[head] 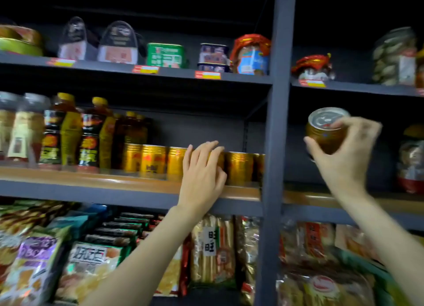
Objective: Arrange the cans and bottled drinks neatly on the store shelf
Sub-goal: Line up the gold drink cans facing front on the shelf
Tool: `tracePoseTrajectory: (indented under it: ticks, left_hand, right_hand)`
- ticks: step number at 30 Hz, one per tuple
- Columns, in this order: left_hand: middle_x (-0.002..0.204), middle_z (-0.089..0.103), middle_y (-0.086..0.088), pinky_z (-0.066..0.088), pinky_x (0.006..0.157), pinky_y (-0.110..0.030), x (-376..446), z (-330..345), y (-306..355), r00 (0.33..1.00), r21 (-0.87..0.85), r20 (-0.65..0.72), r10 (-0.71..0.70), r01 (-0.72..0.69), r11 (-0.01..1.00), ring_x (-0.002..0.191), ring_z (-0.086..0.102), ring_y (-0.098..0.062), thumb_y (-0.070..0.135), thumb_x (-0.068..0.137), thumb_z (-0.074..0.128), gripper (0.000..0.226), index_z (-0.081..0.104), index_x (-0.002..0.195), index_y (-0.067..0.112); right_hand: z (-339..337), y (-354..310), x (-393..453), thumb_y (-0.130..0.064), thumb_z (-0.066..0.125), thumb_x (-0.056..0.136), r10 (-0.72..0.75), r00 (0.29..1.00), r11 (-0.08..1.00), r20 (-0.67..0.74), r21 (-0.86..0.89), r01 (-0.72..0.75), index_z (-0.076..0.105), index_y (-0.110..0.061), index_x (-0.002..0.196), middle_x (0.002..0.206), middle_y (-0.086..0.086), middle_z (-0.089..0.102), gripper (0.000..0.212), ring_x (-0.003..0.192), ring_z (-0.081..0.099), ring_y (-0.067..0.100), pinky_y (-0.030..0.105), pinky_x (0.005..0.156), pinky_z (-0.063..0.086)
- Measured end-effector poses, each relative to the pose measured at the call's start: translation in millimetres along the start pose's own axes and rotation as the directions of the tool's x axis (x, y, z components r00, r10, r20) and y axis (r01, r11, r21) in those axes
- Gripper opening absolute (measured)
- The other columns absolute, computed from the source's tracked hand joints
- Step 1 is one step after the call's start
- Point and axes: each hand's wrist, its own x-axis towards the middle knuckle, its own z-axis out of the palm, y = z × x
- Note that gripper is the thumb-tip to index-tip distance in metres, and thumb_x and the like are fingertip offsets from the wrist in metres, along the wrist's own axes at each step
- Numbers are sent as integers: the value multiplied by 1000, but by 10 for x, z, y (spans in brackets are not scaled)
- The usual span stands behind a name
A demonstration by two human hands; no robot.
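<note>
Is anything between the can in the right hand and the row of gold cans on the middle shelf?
Yes. The shelf's upright post stands between them: the held can, gripped by the right hand, is right of the post, while the row of gold cans is left of it. The left hand also rests on a can in that row.

Most print here is blurred past reading. Below the left hand (202, 168), a tall snack pack (212, 250) carries a white label with the characters 旺旺, one above the other. Further down and to the left of that hand, a snack bag (91, 266) shows large characters that look like 好吃点, though the last one is unsure. The price tags (207, 75) above the hand on the shelf edge cannot be read.
</note>
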Motion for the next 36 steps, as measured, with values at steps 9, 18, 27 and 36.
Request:
tracePoseTrajectory:
  ticks: [9, 18, 27, 36]
  left_hand:
    - [121, 56, -8, 26, 108, -38, -73, -510, -809, 1000, -17, -19, 7, -8, 1000, 117, 40, -17, 27, 82, 37, 42, 56, 116, 10]
    - [134, 45, -13, 24, 108, -42, -149, -1231, -2356, 994, 66, -92, -63, 69, 995, 125, 35, -26, 22, 81, 44, 47, 49, 126, 7]
    - [142, 42, -12, 11, 112, -39, -125, -1226, -2546, 986, 61, -90, -141, 147, 987, 135, 32, -26, 17, 79, 47, 54, 46, 132, 4]
    - [138, 47, -10, 9, 112, -37, -116, -1208, -2554, 991, 97, -87, -101, 109, 989, 131, 37, -24, 24, 80, 38, 52, 51, 127, 4]
  right_hand:
    - [398, -1607, -135, -34, 76, 74, -252, 964, 954, 83, 191, 233, 48, -7, 111, 113, 10, 44, 54, 104, 41, 18, 3, 93, 27]
    - [1413, -2426, -466, -31, 79, 73, 47, 944, 953, 326, 267, -140, 44, -21, 105, 112, 4, 53, 48, 100, 53, 16, 25, 84, 49]
    - [2030, -2755, -436, -36, 78, 75, 84, 851, 949, 518, 218, -226, 42, -17, 100, 93, -12, 52, 47, 86, 54, 3, 8, 63, 42]
    - [2134, -2665, -649, -50, 73, 75, 97, 683, 989, 724, 8, -149, 44, -23, 97, 94, -8, 57, 46, 98, 55, 17, 37, 86, 49]
